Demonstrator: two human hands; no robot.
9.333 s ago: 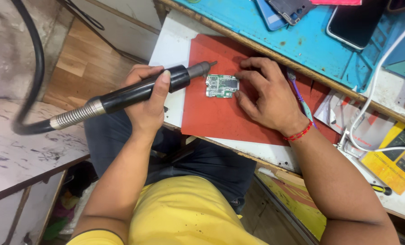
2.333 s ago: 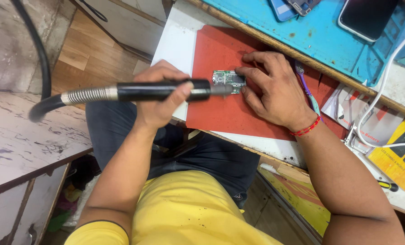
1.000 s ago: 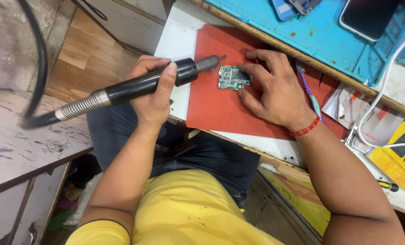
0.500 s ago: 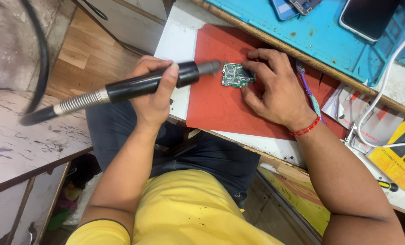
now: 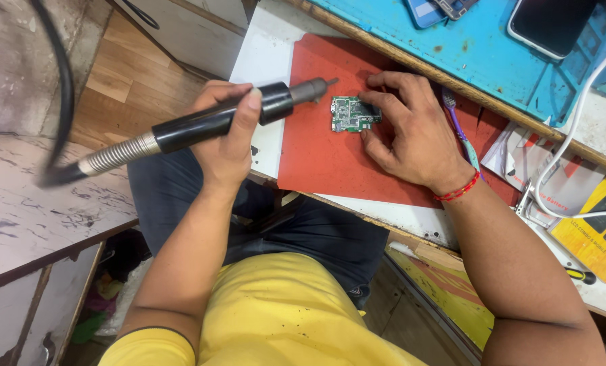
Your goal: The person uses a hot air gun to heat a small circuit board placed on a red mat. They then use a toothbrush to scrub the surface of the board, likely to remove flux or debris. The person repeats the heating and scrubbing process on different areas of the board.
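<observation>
While the left hand (image 5: 225,135) is wrapped in a closed grip around the black handpiece (image 5: 214,122) of a hot-air tool, the metal nozzle (image 5: 314,87) at its front end points toward the right of the frame and slightly upward. The handpiece's long axis runs from the lower left, where a ribbed metal collar (image 5: 116,154) meets a dark hose (image 5: 62,81), up to the nozzle near the centre top. The small green circuit board (image 5: 352,114) lies flat on the red mat (image 5: 330,163), just right of and a little below the nozzle tip; tip and board are near but apart, with bare mat between them. The right hand (image 5: 411,139) rests on the mat from the right side, fingers partly spread, the fingertips (image 5: 369,98) touching the board's right edge and upper corner, pinning it. Whether the thumb touches the board cannot be told. The right hand is thus on the board; the left hand stands off, its tool aimed along a line that passes just above the board's upper left corner. A blue bench mat (image 5: 493,61) lies beyond, at upper right.
</observation>
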